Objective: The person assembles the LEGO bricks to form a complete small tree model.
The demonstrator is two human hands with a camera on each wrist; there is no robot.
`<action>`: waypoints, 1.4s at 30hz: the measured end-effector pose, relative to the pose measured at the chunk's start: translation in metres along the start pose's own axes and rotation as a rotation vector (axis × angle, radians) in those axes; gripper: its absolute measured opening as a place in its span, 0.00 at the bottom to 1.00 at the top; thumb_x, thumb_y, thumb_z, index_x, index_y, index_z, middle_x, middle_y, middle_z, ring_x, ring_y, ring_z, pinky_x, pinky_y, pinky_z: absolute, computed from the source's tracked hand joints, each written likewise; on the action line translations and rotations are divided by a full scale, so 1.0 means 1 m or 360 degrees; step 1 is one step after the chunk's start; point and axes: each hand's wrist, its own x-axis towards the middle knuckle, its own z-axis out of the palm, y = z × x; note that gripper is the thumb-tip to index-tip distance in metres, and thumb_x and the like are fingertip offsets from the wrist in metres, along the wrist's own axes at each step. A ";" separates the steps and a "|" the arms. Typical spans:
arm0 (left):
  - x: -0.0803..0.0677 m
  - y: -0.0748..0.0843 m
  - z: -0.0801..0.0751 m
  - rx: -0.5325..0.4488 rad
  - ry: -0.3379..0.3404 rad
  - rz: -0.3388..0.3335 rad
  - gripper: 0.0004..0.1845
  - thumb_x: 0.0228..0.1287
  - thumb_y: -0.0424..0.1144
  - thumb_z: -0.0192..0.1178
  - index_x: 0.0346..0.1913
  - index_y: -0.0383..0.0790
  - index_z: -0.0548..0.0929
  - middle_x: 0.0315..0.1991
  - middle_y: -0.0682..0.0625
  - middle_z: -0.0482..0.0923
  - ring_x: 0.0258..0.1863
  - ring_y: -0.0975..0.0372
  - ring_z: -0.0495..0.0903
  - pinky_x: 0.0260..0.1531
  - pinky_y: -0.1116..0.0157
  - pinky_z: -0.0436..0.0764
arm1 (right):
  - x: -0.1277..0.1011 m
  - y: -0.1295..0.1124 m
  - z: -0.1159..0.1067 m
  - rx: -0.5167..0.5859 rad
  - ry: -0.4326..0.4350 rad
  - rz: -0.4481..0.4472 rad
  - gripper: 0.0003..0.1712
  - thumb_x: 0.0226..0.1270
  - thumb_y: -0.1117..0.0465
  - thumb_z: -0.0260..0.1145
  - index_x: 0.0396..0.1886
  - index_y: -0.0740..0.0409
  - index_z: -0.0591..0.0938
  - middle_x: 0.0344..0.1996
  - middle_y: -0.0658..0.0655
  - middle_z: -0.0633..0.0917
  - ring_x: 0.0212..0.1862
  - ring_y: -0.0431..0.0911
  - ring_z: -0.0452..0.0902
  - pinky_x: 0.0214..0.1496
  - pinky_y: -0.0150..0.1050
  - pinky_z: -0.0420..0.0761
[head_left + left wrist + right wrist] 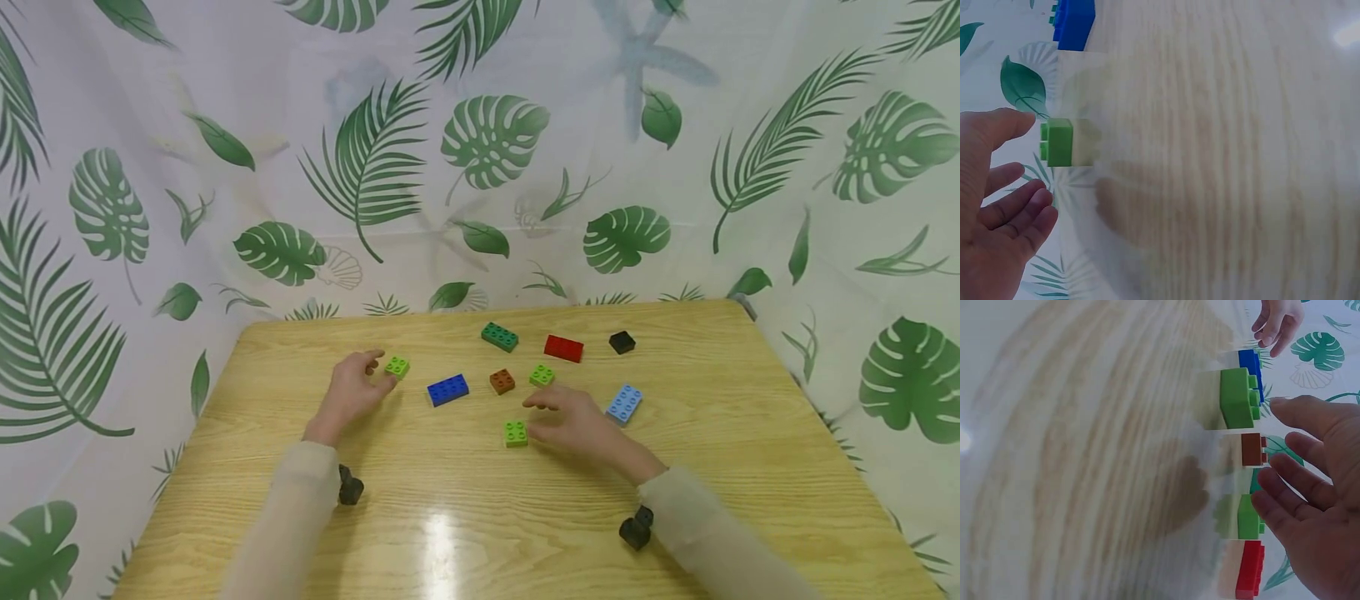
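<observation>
My left hand [352, 389] hovers beside a lime green block [397, 367] at the left, its fingers loosely bent and thumb apart from them. In the left wrist view a gap shows between the thumb and that block [1059, 142]. Farther right, my right hand [573, 419] holds nothing, thumb and fingers spread. Its thumb points at a second lime green block [515, 433], nearest the front. Just beyond its fingertips are a third lime green block [542, 376] and a brown block [1251, 450]. A long blue block [447, 390] lies between the hands.
A dark green block [499, 336], a red block [563, 348] and a black block [622, 342] lie toward the back of the wooden table [420, 517]. Behind my right hand sits a light blue block [624, 404]. A leaf-patterned cloth [555, 167] hangs around the table.
</observation>
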 end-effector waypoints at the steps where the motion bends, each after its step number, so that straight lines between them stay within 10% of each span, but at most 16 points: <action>1: 0.000 0.000 0.002 -0.0006 -0.0006 -0.0018 0.33 0.71 0.42 0.67 0.72 0.28 0.74 0.59 0.29 0.79 0.59 0.40 0.79 0.59 0.44 0.80 | -0.001 0.000 0.001 0.0009 -0.0017 0.0006 0.21 0.72 0.59 0.72 0.62 0.58 0.85 0.58 0.57 0.86 0.61 0.56 0.82 0.62 0.56 0.82; 42: 0.012 -0.005 0.030 0.0061 0.0167 -0.0085 0.26 0.66 0.41 0.71 0.59 0.24 0.82 0.51 0.32 0.78 0.51 0.44 0.77 0.55 0.47 0.76 | 0.003 0.020 0.023 -0.0037 -0.0058 -0.0096 0.22 0.68 0.54 0.76 0.59 0.56 0.87 0.52 0.52 0.85 0.55 0.47 0.79 0.58 0.44 0.79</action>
